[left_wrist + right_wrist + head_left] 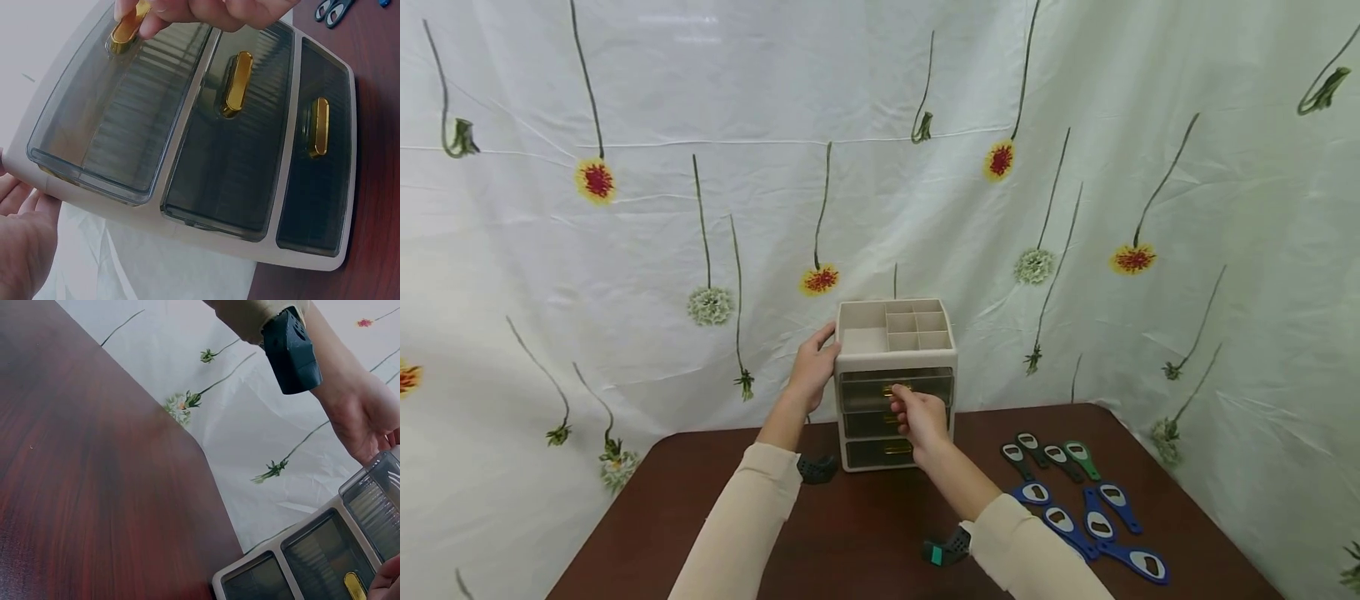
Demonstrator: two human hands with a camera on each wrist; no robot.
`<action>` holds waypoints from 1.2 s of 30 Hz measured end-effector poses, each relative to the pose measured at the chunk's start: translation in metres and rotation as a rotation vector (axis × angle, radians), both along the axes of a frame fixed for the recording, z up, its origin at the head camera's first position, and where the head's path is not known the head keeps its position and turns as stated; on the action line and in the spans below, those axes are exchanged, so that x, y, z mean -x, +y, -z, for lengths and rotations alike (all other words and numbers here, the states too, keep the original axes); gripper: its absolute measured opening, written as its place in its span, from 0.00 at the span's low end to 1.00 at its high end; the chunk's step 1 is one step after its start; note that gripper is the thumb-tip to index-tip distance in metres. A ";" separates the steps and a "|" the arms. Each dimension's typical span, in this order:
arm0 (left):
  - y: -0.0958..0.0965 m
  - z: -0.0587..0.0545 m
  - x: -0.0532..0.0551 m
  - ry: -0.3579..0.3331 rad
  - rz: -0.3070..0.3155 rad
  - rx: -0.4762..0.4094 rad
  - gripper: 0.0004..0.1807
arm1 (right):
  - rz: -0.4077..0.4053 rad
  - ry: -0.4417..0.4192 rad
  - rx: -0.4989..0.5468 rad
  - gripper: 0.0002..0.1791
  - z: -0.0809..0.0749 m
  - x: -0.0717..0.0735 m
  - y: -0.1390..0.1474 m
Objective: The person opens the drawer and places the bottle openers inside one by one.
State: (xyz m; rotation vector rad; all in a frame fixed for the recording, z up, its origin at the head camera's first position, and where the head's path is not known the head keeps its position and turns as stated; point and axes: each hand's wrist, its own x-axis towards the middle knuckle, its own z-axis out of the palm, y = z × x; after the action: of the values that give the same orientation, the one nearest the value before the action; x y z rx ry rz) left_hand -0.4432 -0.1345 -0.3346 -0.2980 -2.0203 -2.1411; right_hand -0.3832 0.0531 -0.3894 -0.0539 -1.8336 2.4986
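A cream drawer organizer (897, 361) stands upright at the table's back, with three dark see-through drawers and gold handles. My right hand (922, 419) pinches the top drawer's handle (125, 31) between thumb and fingers. That top drawer (119, 106) sticks out slightly from the frame. The middle drawer (231, 150) and bottom drawer (315, 156) sit flush. Against the organizer's upper left side rests my left hand (812, 367), its fingers reaching back along the wall. In the right wrist view, the left hand (365, 422) touches the organizer's side; its fingertips are partly hidden.
Several bottle openers lie on the table's right: blue ones (1099, 525), dark ones (1013, 454) and a green one (1081, 456). The organizer's top has open compartments (917, 321). A flowered white cloth (760, 125) hangs behind the brown table (850, 533).
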 end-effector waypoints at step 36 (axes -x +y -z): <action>-0.001 -0.002 0.000 -0.008 0.001 -0.008 0.29 | -0.109 -0.001 -0.020 0.20 0.001 -0.032 0.015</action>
State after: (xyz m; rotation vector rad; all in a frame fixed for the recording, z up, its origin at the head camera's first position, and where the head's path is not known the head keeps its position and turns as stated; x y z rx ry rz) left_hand -0.4436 -0.1354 -0.3326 -0.2904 -2.0164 -2.1537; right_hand -0.3514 0.0685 -0.3900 0.0464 -1.9117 2.5510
